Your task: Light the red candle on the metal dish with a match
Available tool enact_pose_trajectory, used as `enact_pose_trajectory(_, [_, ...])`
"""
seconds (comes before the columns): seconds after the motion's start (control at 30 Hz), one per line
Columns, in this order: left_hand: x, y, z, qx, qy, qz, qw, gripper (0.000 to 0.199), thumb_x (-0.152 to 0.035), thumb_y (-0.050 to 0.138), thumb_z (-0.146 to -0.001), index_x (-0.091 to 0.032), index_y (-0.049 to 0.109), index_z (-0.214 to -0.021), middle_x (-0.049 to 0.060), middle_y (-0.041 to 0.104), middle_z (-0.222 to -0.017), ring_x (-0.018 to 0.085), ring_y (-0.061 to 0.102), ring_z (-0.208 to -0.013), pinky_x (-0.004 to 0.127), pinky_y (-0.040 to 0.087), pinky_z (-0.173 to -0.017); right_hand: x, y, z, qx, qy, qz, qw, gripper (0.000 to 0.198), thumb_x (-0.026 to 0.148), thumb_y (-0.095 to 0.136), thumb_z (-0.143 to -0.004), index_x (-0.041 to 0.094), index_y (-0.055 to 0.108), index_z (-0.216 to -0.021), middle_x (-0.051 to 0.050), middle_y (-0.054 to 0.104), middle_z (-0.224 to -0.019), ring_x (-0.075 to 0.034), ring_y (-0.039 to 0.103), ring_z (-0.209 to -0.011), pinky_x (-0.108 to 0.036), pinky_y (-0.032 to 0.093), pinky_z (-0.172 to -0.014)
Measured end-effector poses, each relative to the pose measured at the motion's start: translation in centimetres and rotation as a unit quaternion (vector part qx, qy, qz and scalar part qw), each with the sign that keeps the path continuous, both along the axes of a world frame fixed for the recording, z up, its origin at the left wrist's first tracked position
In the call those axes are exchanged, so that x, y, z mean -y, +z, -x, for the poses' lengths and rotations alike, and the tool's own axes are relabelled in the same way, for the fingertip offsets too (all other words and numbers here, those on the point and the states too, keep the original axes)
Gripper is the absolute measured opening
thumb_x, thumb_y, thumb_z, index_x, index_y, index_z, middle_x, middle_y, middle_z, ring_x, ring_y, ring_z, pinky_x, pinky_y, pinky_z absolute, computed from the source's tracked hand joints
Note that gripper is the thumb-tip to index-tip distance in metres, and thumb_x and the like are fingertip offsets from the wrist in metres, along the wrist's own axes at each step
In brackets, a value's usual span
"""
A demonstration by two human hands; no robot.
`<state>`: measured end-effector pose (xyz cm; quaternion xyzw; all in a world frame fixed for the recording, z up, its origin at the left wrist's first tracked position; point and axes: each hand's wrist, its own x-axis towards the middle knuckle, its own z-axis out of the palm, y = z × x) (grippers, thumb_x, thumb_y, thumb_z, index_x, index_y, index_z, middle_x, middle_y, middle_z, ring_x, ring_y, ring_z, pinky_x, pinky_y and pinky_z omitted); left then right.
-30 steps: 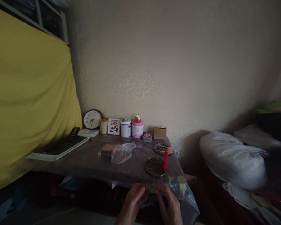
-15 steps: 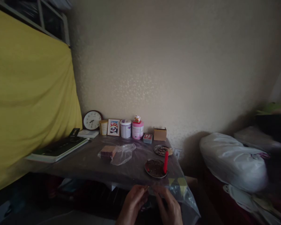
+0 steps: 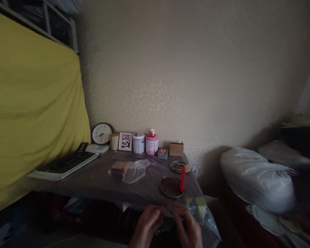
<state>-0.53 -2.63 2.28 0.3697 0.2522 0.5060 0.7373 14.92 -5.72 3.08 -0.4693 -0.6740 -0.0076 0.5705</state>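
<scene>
Here, matchstick [image 3: 164, 208] between both hands' fingertips.

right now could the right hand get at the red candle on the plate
Probably yes. The right hand is at the table's near edge, just in front of the plate where the red candle stands, and nothing lies between them. Both hands pinch a small thin thing, too dim to identify, so it would have to let go first.

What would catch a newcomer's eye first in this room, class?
The big yellow sheet hanging on the left stands out most. Next comes the red candle upright at the edge of a round dish on the table, just beyond the left hand and right hand.
</scene>
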Motion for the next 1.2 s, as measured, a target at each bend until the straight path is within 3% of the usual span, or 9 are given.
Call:
enact_pose_trajectory(0.37, [0.2,0.4,0.2,0.024,-0.009,-0.019,0.999,0.016,-0.030,0.060,-0.076,-0.019,0.065,-0.085,0.007,0.068,-0.094,0.024,0.056,-0.101,0.038,0.037,-0.093,-0.3,-0.3,0.2,-0.132,0.050,0.054,0.989,0.016,0.031,0.056,-0.083,0.020,0.064,-0.091,-0.005,0.071,-0.088,-0.016,0.068,-0.082,-0.020,0.054,-0.074])
enact_pose_trajectory(0.6, [0.4,0.7,0.3,0.016,-0.007,-0.040,0.999,0.018,-0.030,0.052,-0.081,-0.019,0.064,-0.091,0.009,0.066,-0.104,0.023,0.053,-0.107,0.036,0.036,-0.093,-0.9,-1.5,-0.3,-0.189,0.027,0.083,0.978,0.015,0.031,0.057,-0.083,0.021,0.062,-0.092,-0.003,0.069,-0.087,-0.016,0.065,-0.082,-0.021,0.051,-0.074])
enact_pose_trajectory(0.73, [0.4,0.7,0.3,0.022,-0.010,-0.040,0.999,0.017,-0.028,0.052,-0.082,-0.020,0.064,-0.090,0.007,0.066,-0.100,0.023,0.053,-0.106,0.035,0.036,-0.093,-0.7,-0.8,0.1,-0.146,-0.007,0.057,0.988,0.013,0.031,0.056,-0.083,0.021,0.063,-0.088,-0.003,0.070,-0.084,-0.016,0.067,-0.077,-0.022,0.053,-0.071])
enact_pose_trajectory(0.93, [-0.4,-0.3,0.1,0.041,0.003,-0.050,0.998,0.014,-0.026,0.057,-0.079,-0.018,0.065,-0.087,0.006,0.066,-0.090,0.021,0.056,-0.095,0.033,0.040,-0.087,0.2,0.7,1.4,-0.023,-0.021,-0.037,0.999,0.013,0.020,0.051,-0.085,0.023,0.061,-0.093,-0.002,0.070,-0.090,-0.014,0.067,-0.081,-0.021,0.053,-0.075])
enact_pose_trajectory(1.2, [-0.6,-0.4,0.2,0.048,0.016,-0.049,0.998,0.015,-0.027,0.058,-0.078,-0.018,0.065,-0.088,0.007,0.066,-0.093,0.020,0.056,-0.095,0.033,0.041,-0.086,-0.6,0.1,1.4,0.058,-0.010,-0.050,0.997,0.018,0.014,0.047,-0.087,0.022,0.058,-0.099,-0.004,0.067,-0.093,-0.014,0.064,-0.087,-0.023,0.052,-0.077])
